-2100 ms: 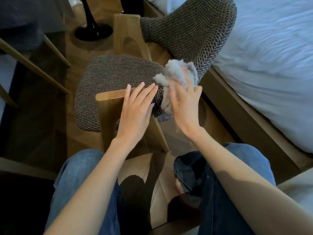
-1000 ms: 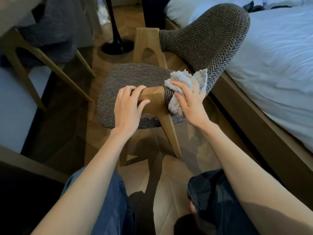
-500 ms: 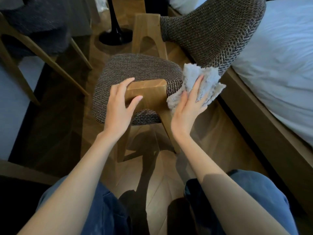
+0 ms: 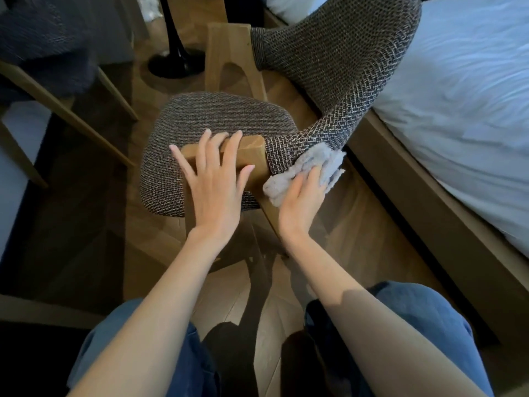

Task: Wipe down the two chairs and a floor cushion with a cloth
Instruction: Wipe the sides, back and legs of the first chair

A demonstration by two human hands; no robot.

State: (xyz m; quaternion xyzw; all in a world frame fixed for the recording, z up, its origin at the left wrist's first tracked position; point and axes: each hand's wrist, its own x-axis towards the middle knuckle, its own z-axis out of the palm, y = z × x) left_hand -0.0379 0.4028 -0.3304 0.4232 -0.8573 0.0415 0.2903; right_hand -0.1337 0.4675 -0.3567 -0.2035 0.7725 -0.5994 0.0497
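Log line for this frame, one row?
step: wipe chair | left hand: flat on wooden frame | right hand: presses cloth against backrest

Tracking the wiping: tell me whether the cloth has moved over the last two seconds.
Yes. The cloth, pressed by the right hand, has slid down the backrest to its lower edge, now beside the wooden leg top.

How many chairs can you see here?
2. One brown woven-fabric chair with wooden frame at centre; one dark grey fabric chair with wooden legs at upper left, partly cut off. Others may be hidden.
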